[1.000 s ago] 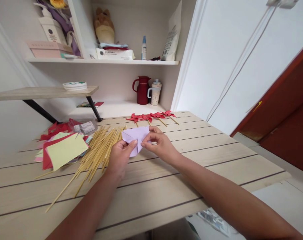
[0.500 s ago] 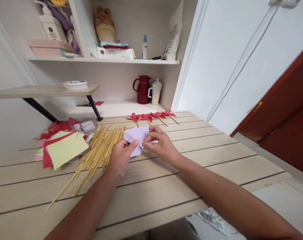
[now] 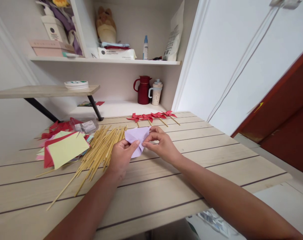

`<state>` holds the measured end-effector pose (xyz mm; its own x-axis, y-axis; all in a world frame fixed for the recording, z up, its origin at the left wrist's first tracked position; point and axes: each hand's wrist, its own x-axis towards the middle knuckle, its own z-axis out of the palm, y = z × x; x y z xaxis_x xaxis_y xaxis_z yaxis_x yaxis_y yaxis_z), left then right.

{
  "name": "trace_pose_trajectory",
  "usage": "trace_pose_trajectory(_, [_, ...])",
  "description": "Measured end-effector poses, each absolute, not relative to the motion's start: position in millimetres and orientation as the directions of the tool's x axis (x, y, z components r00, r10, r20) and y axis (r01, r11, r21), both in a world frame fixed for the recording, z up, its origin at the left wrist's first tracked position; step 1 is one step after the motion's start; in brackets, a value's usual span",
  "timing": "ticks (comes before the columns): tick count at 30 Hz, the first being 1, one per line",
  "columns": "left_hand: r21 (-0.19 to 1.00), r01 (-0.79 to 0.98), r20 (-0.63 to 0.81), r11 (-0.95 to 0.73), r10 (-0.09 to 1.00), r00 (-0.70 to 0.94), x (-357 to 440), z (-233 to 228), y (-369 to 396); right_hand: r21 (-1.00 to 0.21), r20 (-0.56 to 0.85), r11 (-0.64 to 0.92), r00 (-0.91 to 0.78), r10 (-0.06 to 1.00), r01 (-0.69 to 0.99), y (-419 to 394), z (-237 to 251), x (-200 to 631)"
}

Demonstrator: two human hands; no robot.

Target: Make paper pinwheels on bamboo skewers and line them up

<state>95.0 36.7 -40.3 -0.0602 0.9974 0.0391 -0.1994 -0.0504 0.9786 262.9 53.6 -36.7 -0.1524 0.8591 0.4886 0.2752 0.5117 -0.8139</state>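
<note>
A lilac sheet of paper (image 3: 135, 134) is held above the table between my two hands, its corners partly bent in toward the middle. My left hand (image 3: 121, 154) grips its lower left side, thumb on top near the centre. On the right edge, my right hand (image 3: 161, 143) pinches the paper between thumb and fingers. Just left of the paper lies a loose pile of thin wooden sticks (image 3: 98, 153). Beyond my hands, several red paper pinwheels (image 3: 158, 115) on sticks lie in a row.
Coloured paper sheets (image 3: 66, 150) are stacked left of the sticks, with a clear plastic box (image 3: 87, 126) behind. A small raised wooden shelf (image 3: 46, 90) stands at the back left on black legs. A red jug (image 3: 143, 90) and a cup (image 3: 156, 92) stand in the white cabinet.
Both hands keep their hold on the lilac paper, almost unmoved. The whole view has shifted very slightly.
</note>
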Motion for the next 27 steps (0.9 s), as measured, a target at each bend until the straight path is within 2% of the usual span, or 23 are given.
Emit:
trace_pose_trajectory(3, [0.988, -0.131, 0.071, -0.081, 0.994, -0.080, 94, -40, 38, -0.768, 0.564, 0.558, -0.080, 0.822, 0.315, 53, -34, 265])
trace_pose_trajectory(6, [0.984, 0.040, 0.179, -0.176, 0.979, -0.095, 91, -40, 39, -0.674, 0.659, 0.609, -0.032, 0.751, 0.417, 52, -28, 269])
trace_pose_trajectory(9, [0.921, 0.240, 0.334, -0.307, 0.939, -0.081, 88, -40, 39, -0.567, 0.722, 0.655, -0.081, 0.687, 0.499, 51, -23, 273])
trace_pose_trajectory(12, [0.812, 0.381, 0.484, -0.441, 0.875, -0.019, 85, -41, 39, -0.513, 0.712, 0.671, -0.170, 0.681, 0.535, 50, -23, 274])
trace_pose_trajectory(18, [0.664, 0.491, 0.610, -0.563, 0.789, 0.080, 83, -43, 40, -0.483, 0.669, 0.673, -0.261, 0.696, 0.560, 53, -29, 273])
trace_pose_trajectory(27, [0.579, 0.541, 0.672, -0.610, 0.733, 0.107, 83, -44, 41, -0.543, 0.646, 0.686, -0.280, 0.710, 0.484, 49, -21, 274])
